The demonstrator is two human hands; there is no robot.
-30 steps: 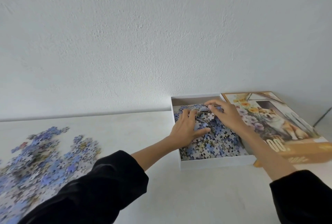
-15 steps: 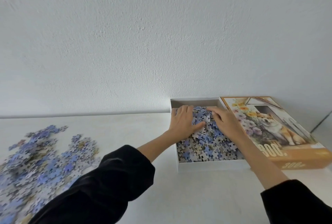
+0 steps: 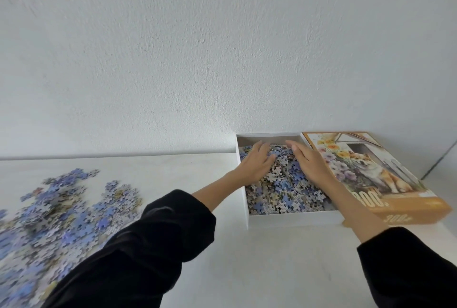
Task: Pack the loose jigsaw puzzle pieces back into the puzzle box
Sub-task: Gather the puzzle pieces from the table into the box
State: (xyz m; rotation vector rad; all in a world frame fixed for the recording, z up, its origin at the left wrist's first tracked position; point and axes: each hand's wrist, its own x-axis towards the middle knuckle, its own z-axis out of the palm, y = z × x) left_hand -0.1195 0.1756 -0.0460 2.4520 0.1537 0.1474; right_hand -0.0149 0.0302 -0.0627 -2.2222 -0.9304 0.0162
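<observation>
well, both hands lie flat and spread on the heap of pieces (image 3: 284, 191) inside the white puzzle box (image 3: 291, 218), left hand (image 3: 257, 166) beside right hand (image 3: 309, 164), palms down. just right of the right hand sits the box lid (image 3: 371, 174). far left of the left hand, loose pieces (image 3: 57, 203) cover the table (image 3: 247, 270).

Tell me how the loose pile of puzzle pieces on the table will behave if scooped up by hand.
The loose pile is many small separate flat pieces, so it will likely scatter and spill between fingers. Each piece looks thin and light. Pieces lying flat on the table may slide rather than lift.
</observation>
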